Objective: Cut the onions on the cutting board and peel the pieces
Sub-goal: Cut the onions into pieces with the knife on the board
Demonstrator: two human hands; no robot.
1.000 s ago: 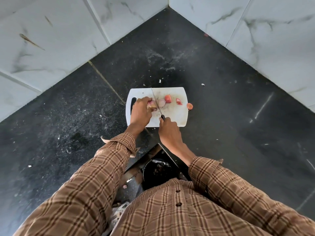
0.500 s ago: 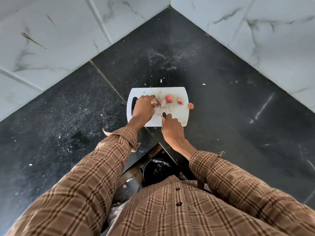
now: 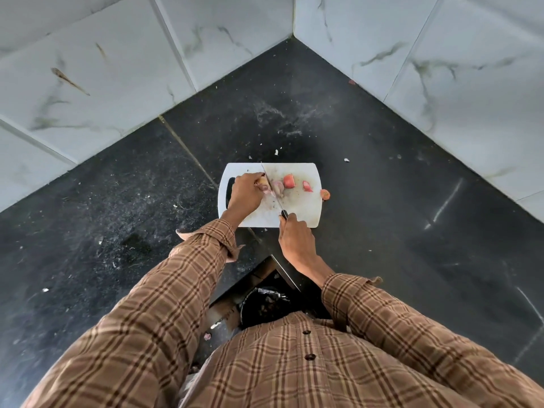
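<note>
You worked on a black speckled stone counter [image 3: 382,201] set into a corner of white marbled tiles. Directly on it lay a white plastic cutting board [image 3: 300,212] with a slotted handle, a round orange-red onion slice [image 3: 325,194] touching the board's right edge, and scattered pale scraps [image 3: 346,160].
</note>
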